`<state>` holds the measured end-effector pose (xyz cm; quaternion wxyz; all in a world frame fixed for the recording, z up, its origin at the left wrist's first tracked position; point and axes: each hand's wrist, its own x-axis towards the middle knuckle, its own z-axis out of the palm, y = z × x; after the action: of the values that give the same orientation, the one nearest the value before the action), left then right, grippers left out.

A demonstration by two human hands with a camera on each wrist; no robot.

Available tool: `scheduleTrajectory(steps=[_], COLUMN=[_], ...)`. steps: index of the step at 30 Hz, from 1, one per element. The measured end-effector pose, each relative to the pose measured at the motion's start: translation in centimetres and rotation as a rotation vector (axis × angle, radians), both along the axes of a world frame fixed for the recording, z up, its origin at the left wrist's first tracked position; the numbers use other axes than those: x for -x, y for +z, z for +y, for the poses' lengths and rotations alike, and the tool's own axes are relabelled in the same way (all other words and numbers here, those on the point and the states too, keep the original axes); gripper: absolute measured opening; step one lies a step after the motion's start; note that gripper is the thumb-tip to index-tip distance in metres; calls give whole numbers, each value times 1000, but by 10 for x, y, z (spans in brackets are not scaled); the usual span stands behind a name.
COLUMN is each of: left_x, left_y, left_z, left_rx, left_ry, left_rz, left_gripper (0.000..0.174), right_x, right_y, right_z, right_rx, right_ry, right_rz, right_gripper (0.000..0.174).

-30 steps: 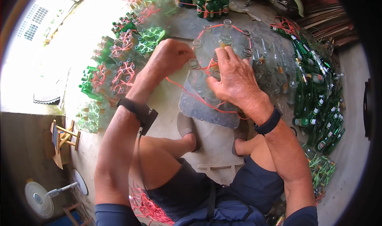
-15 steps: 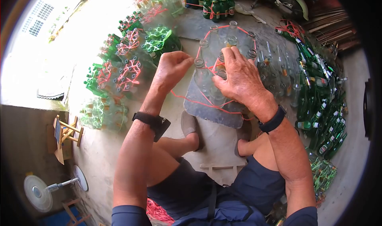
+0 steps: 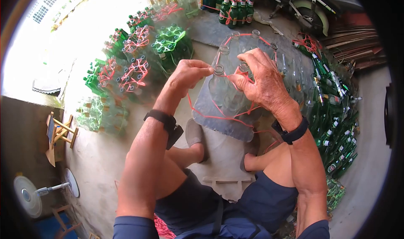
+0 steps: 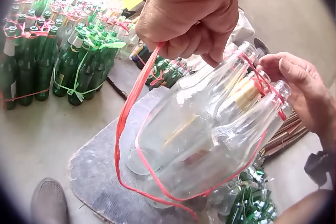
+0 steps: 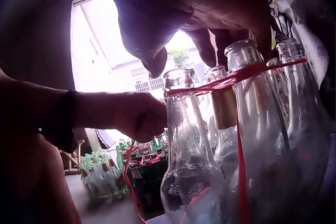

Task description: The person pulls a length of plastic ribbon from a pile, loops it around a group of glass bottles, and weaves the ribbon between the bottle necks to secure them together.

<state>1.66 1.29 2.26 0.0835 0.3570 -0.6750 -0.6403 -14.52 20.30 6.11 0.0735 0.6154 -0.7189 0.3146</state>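
Floor: pale, sunlit concrete, with a grey board [image 3: 227,129] lying flat between the person's shoes; every place below is told from that board.
Glass: clear bottles [image 3: 223,89] stood in a tight cluster on the board, necks close together.
Cord: red string [image 3: 212,112] ran round the necks and round the bodies of that cluster, with one strand rising off the board's left side.
Left: left hand [image 4: 194,8] hung above the board's left side, fingers curled tight round the string and drawing it taut.
Right: right hand [image 3: 263,83] lay over the cluster on the board, fingers bent across the necks, the tips seemingly pinching the loop against the glass.
Surroundings: loose green bottles [image 3: 336,112] were heaped right of the board; tied bundles [image 3: 168,43] stood left of it and beyond; a fan [image 3: 29,194] stood well off its near left.
Risk: a hard sideways pull could tip the outer bottles off the board's edge, or let the loop ride up over a smooth neck and slip free, should the right hand's hold slacken.
Change: a second earlier the right hand lay lower across the bottle tops and the left fist sat nearer the cluster; since then the left hand had drawn away and more string crossed the bottles' bodies.
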Motion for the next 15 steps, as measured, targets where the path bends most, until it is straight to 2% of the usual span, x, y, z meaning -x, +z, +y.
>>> scheduleTrajectory(steps=[1, 3, 6, 10, 12, 13, 15], left_x=[1, 3, 4, 8, 8, 9, 12], left_y=[-1, -1, -1, -6, -3, 1, -2], left_z=[-1, -3, -7, -11, -9, -6, -6], left_rx=[-7, -16, 28, -14, 0, 3, 1], left_ry=[-14, -23, -41, -68, -70, -53, -35], left_rz=[-15, -27, -50, -22, -4, -21, -33], left_gripper=[19, 18, 17, 13, 13, 13, 14], right_x=[2, 6, 12, 19, 20, 19, 19], right_y=[0, -1, -7, -10, -11, -12, -12], right_z=[-3, -10, -23, -41, -49, -51, -52], right_rx=[-5, -71, -156, -225, -340, -345, -373], right_ry=[5, 64, 122, 207, 215, 218, 238], right_rz=[6, -37, -24, -78, -379, -374, -558], right_gripper=[41, 26, 20, 19, 22, 22, 24])
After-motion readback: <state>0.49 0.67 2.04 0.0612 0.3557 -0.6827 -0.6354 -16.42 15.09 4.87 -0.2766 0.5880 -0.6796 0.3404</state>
